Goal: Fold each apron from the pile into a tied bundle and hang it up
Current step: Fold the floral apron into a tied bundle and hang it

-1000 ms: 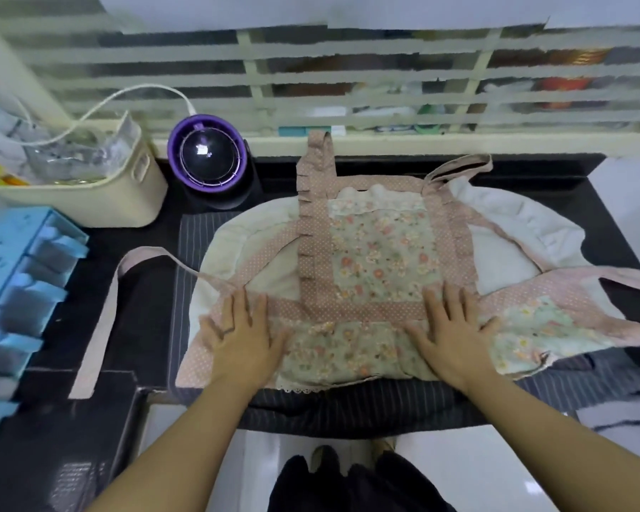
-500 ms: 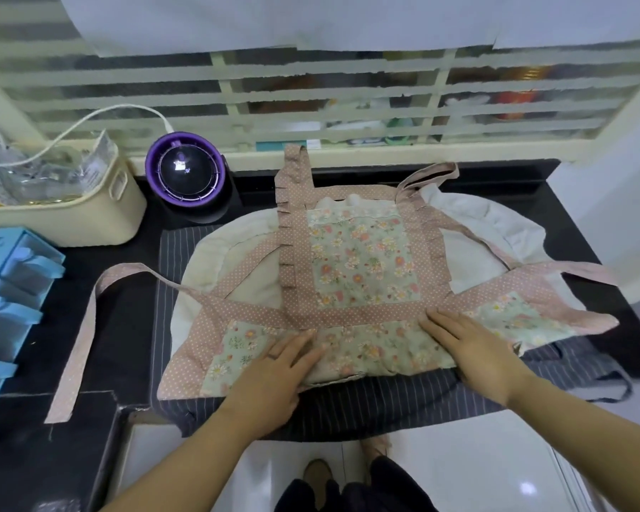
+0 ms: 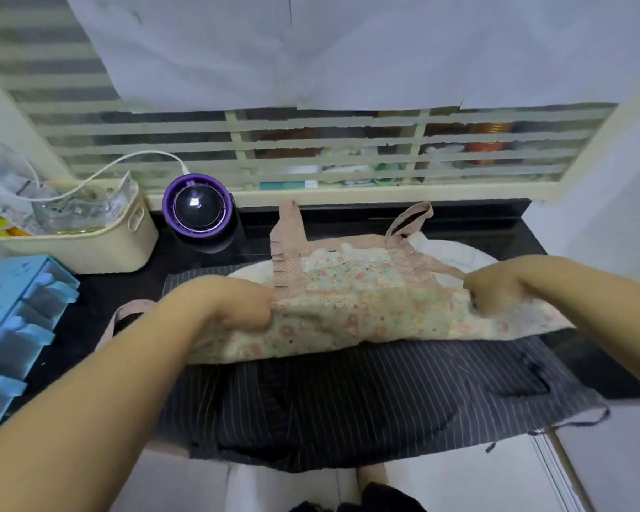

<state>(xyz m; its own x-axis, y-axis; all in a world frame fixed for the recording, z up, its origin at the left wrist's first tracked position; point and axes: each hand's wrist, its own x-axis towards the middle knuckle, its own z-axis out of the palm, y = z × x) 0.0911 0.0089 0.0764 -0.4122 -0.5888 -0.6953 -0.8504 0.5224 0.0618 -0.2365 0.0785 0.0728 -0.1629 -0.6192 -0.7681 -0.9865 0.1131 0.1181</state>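
Since the earlier frames, the near edge of the floral apron has been lifted and folded back toward its bib, where flat palms had been pressed on it before. The raised fold is now gripped at both ends. The left hand is seen with its fingers curled round the fabric at the fold's left end. The right hand is closed in the same way on the right end, its fingertips buried in the cloth. How tightly either thumb is pressed cannot be told, as the picture is blurred.

The floral apron is laid on top of a dark pinstriped apron, which is spread over the black countertop and is draped over its front edge. The pink neck strap is looped at the far side, near the slatted window. One pink waist tie is partly hidden behind the left forearm.

At the back left, a round purple-rimmed device is placed just beside a cream basket, over which a white cable is trailed. A blue plastic rack is set at the left edge.
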